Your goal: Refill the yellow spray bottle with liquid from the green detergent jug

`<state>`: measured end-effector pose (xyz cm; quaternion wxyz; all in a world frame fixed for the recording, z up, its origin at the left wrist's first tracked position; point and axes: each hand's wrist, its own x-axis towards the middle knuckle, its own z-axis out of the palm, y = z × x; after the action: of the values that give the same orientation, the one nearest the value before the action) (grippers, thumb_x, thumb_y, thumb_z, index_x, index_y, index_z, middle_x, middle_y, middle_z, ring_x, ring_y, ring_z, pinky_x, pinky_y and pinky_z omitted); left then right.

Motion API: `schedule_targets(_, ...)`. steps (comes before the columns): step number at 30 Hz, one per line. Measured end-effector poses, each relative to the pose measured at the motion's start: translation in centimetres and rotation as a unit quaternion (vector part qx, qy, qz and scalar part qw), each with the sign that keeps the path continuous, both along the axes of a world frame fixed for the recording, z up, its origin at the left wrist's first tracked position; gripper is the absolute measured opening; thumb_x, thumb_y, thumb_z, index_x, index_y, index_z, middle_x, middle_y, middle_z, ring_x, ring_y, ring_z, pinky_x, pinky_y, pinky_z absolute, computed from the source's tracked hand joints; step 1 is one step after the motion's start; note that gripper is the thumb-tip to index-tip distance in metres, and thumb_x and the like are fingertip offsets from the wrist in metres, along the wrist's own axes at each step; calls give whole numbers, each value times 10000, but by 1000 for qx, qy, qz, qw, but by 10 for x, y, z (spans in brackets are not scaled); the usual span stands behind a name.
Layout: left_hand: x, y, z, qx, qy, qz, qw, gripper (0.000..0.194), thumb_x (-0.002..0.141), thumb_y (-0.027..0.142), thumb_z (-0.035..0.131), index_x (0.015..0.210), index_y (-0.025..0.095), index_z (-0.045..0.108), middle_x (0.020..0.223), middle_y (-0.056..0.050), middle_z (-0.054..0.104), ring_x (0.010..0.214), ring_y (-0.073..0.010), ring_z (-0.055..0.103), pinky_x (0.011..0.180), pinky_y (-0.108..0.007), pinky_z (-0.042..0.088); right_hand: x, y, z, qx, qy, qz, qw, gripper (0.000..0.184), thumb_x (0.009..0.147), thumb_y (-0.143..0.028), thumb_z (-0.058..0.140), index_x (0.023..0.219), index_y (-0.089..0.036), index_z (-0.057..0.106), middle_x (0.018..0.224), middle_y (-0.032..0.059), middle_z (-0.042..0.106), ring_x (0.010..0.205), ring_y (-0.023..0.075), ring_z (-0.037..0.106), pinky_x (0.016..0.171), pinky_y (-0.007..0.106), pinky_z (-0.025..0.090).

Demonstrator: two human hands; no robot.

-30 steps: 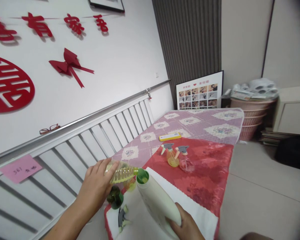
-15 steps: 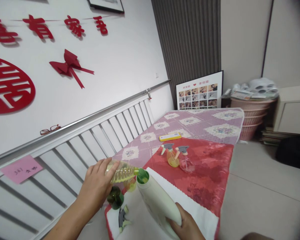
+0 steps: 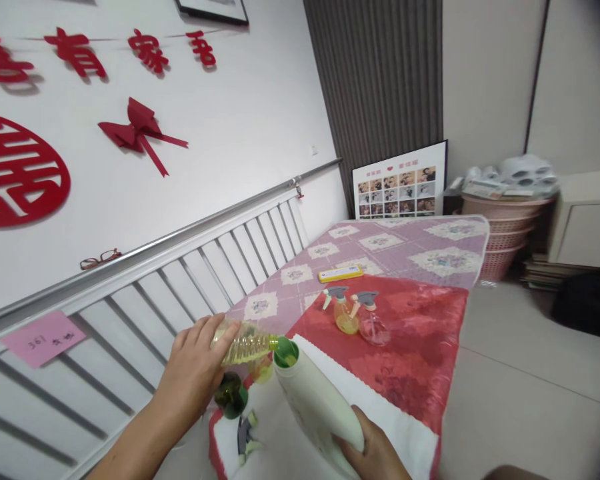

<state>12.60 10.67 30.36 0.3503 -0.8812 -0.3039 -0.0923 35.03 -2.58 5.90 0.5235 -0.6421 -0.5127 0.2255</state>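
My left hand [image 3: 197, 353] is wrapped round a clear ribbed plastic bottle [image 3: 249, 347] of yellowish liquid. The bottle lies nearly level, and its neck meets the green mouth [image 3: 286, 352] of a pale green, flask-like container [image 3: 317, 400]. A green piece, perhaps a funnel, shows in that mouth; I cannot tell whether liquid is flowing. Low down, my right hand [image 3: 370, 447] grips the container, which leans toward the bottle. Below my left hand are a dark green bottle [image 3: 231, 395] and a loose grey spray head [image 3: 245, 437]. A yellow-tinted bottle [image 3: 261, 370] is partly hidden behind the held bottle.
Two spray bottles, one yellow [image 3: 347, 319] and one pink [image 3: 374, 328], stand on the red cloth [image 3: 410, 347]. Behind them lies a yellow box [image 3: 340, 273] on the patterned tablecloth [image 3: 380, 241]. A white railing [image 3: 180, 293] borders the left side. Pink baskets [image 3: 503, 233] are stacked beyond.
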Motion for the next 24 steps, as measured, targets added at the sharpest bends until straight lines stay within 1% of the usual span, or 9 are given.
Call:
schedule_targets(12,3,-4,4,2,2,4,1000,639,762,56,513,1345,288,391,1347,-120,495,1199,-315,467,893,-442,408,0,-1,-3,2,0,-2,1000,160,721,-225,508,849,-201,601,744,14,678,693,194,655,645,250,499)
schedule_targets(17,4,-4,6,1,5,7,1000,639,757,46,506,1339,287,403,1346,-122,496,1198,-317,466,890,-439,408,-1,-1,0,0,5,-2,1000,188,722,-231,509,879,-194,605,761,21,687,706,201,661,656,259,504)
schedule_targets(24,5,-4,7,5,6,5,1000,643,749,41,511,1336,282,410,1346,-120,495,1196,-319,465,889,-439,408,0,-2,4,0,1,-4,1000,179,714,-236,505,858,-196,604,763,28,693,709,205,663,657,262,505)
